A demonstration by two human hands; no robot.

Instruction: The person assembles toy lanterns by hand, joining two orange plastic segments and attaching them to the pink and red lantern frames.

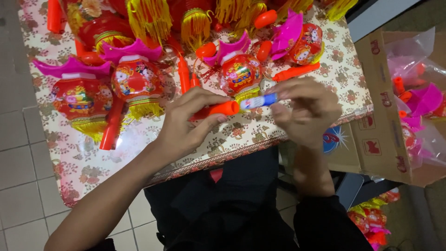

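Pinching smooth orange plastic tube [218,109] w/ left hand [183,125], right hand [304,111] gripping blue-white cylindrical battery [259,101].

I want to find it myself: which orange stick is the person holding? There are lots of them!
Start at the table with the flowery cloth, covered in red lanterns. Near its front edge, two hands meet. The left hand pinches the orange tube you want. It alone is lifted off the cloth, and the right hand pushes a blue-and-white battery into its open end.
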